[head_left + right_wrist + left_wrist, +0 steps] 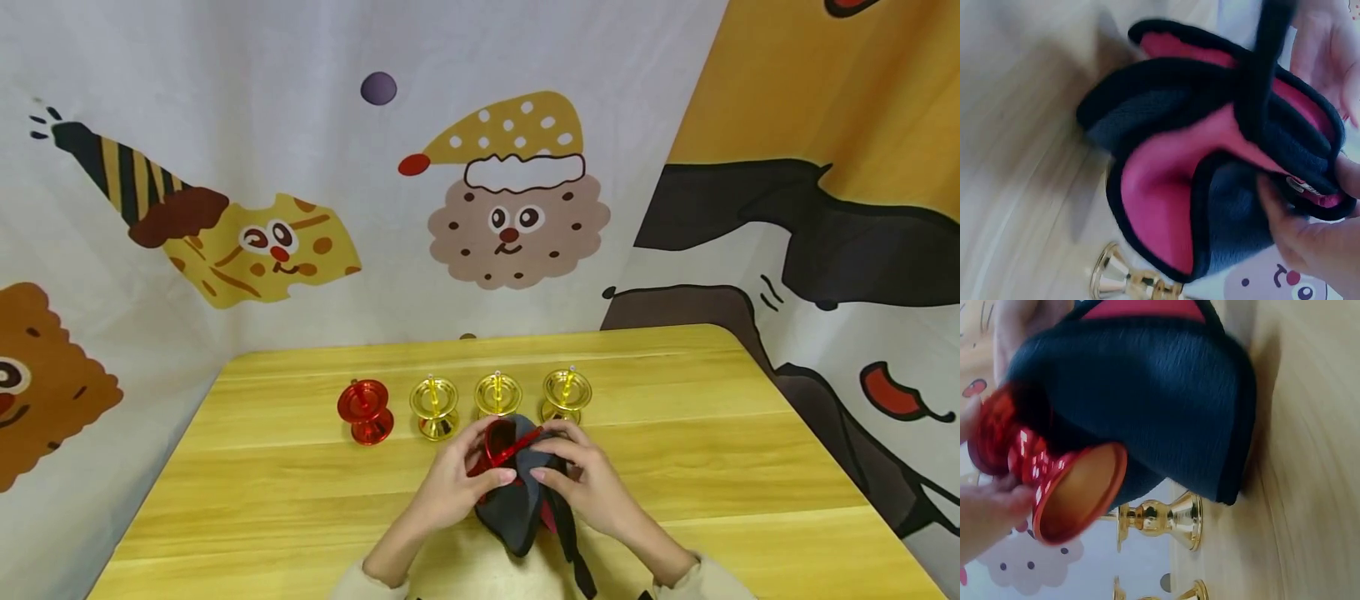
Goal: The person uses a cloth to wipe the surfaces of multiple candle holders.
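Note:
My left hand [459, 482] grips a shiny red candle holder [1066, 469], tilted on its side above the table, its hollow base facing the left wrist camera. Against it lies a dark grey cloth [504, 514] with black edging and a pink inner side. My right hand [585, 473] pinches a fold of this cloth, near a small label [1300, 186]. The cloth hangs bunched between both hands, with a black strap [566, 525] dangling on the right. Part of the red holder is hidden by the cloth and fingers.
Behind my hands stand another red candle holder [372, 427] and three gold ones [438, 427], in a row on the wooden table [285, 508]. The gold ones have upright yellow pins. A cartoon-printed curtain [300, 83] hangs behind the table and along its sides.

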The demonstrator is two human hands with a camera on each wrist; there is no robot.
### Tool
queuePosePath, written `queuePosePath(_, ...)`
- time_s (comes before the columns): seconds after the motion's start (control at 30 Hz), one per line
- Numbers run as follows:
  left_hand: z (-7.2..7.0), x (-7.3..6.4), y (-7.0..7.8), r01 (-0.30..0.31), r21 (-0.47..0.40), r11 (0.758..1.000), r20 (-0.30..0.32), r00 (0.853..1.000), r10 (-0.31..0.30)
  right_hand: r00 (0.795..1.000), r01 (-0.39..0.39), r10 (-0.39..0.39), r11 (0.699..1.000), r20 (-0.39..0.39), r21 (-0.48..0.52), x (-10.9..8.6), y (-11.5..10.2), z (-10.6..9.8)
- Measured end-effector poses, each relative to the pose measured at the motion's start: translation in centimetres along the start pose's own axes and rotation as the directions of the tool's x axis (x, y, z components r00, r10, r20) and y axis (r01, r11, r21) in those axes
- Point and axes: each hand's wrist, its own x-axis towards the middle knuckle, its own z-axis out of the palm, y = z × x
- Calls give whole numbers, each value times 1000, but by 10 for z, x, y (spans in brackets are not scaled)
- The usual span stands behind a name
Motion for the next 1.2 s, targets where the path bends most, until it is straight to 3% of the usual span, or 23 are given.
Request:
queuePosePath(0.13,-3,-1,2,66,-58,996,143,988,-57,994,112,-111,994,11,-15,6,0,-7)
queuePosePath(0.23,-3,-1,4,85,-50,995,181,981,-74,987,159,-158,985,23,-64,11,-1,-10)
queuePosePath(0.3,-2,-1,4,59,-21,998,157,986,-55,990,139,-137,985,28,-98,11,-2,-9)
queuePosePath(0.43,0,-1,1,-21,97,995,-10,1000,22,999,18,-14,997,45,-71,7,-4,-3)
queuePosePath(0.5,-2,-1,0,-39,129,991,-49,998,45,999,-21,22,999,48,-28,5,-4,0)
queuePosePath(0.53,-3,-1,0,-35,113,993,-40,998,40,999,-23,24,1000,47,-12,5,-5,1)
queuePosePath(0.63,-8,-3,2,8,58,998,90,996,-13,998,51,-50,998,38,-30,7,-5,0)
queuePosePath(0.7,-10,-4,4,63,-4,998,187,980,-61,991,133,-131,990,39,-45,11,-5,-2)
queuePosePath(0.8,-12,-6,7,107,-28,994,243,965,-97,978,205,-202,977,56,-61,16,-4,-4)
queuePosePath(0.87,-11,-6,6,110,-42,993,207,973,-99,983,180,-176,980,52,-81,17,-5,-4)
queuePosePath(0.97,-7,-5,4,70,-32,997,41,997,-69,998,58,-56,995,31,-79,17,-6,-2)
queuePosePath(1.07,-1,-4,2,23,-6,1000,-130,991,-24,998,-57,58,998,18,-29,15,-8,0)
queuePosePath(1.13,1,-3,1,2,25,1000,-179,984,2,994,-109,109,994,10,8,14,-8,2)
queuePosePath(1.2,2,-4,0,-12,17,1000,-159,987,15,990,-142,142,990,-11,20,13,-8,3)
